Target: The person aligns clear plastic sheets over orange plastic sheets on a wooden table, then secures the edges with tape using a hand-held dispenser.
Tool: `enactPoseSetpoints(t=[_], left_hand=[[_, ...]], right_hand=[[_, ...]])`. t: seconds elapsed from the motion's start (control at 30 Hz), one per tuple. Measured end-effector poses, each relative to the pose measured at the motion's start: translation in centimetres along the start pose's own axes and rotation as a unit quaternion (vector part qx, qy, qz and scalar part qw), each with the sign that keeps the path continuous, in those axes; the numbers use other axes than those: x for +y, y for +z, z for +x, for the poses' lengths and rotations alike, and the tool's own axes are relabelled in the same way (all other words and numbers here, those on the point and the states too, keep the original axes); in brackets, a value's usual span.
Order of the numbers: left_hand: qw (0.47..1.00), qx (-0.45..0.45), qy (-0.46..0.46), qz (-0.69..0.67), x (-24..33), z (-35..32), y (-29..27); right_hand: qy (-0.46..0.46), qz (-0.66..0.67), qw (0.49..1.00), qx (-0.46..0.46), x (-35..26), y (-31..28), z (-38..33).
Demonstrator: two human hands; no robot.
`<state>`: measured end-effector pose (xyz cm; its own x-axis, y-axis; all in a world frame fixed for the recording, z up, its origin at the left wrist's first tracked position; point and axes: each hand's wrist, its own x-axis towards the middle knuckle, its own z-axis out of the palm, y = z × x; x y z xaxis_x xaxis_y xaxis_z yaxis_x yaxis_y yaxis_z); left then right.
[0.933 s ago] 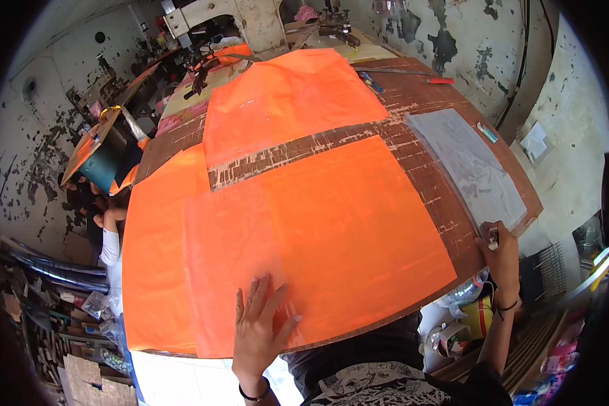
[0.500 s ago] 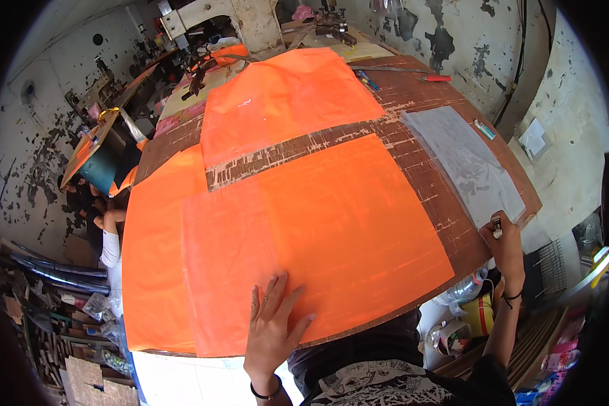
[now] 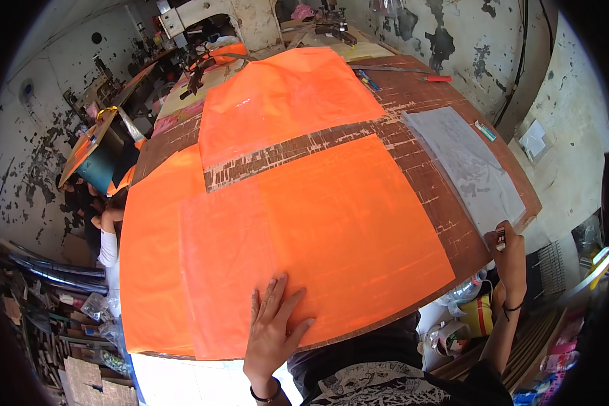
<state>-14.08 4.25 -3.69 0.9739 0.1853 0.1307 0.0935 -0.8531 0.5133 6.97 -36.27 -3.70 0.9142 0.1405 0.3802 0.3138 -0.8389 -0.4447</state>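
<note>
A large orange sheet (image 3: pixel 345 223) lies flat along the near side of the brown table, and a paler, see-through orange strip (image 3: pixel 227 257) covers its left part. My left hand (image 3: pixel 274 321) rests on the sheet near the front edge, palm down with fingers apart. At the table's right front corner, my right hand (image 3: pixel 511 260) is closed around a small dark and pale object (image 3: pixel 501 238), whose kind I cannot make out. Just beyond that hand lies a greyish translucent plastic sheet (image 3: pixel 470 166).
Another orange sheet (image 3: pixel 291 101) lies farther back, and one (image 3: pixel 159 250) lies at the left. On the scored brown tabletop (image 3: pixel 446 223) are a red-handled tool (image 3: pixel 438 78), blue pens (image 3: pixel 367 81) and a small white-green item (image 3: pixel 484 130). A person (image 3: pixel 91 210) sits at the left.
My right hand has shifted slightly down and to the right, holding the small object. My left hand stays on the orange sheet in nearly the same place.
</note>
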Motion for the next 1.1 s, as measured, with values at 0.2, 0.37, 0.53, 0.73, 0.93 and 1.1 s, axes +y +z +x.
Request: enactPoseSetpoints(t=[0.2, 0.37, 0.53, 0.73, 0.93, 1.1], left_hand=[[1.000, 0.001, -0.008, -0.018, 0.1, 0.1, -0.1], [1.000, 0.012, -0.001, -0.004, 0.1, 0.1, 0.1], [1.000, 0.016, 0.005, 0.004, -0.2, 0.2, 0.2], [1.000, 0.019, 0.014, 0.006, -0.2, 0.3, 0.1], [1.000, 0.020, 0.009, 0.009, -0.2, 0.3, 0.2], [0.997, -0.060, 0.054, -0.014, 0.6, -0.1, -1.6]], right_hand=[[0.023, 0.044, 0.998, -0.039, -2.9, -1.4, 0.0], [-0.011, -0.005, 1.000, -0.017, -2.0, -0.9, -0.8], [0.012, 0.022, 1.000, -0.002, -0.5, -0.3, -0.4], [0.055, 0.131, 0.990, -0.007, 1.1, -1.1, 0.9], [0.127, 0.322, 0.935, -0.077, 2.4, -1.7, 2.0], [0.084, 0.344, 0.934, -0.052, 3.9, -2.2, 3.8]])
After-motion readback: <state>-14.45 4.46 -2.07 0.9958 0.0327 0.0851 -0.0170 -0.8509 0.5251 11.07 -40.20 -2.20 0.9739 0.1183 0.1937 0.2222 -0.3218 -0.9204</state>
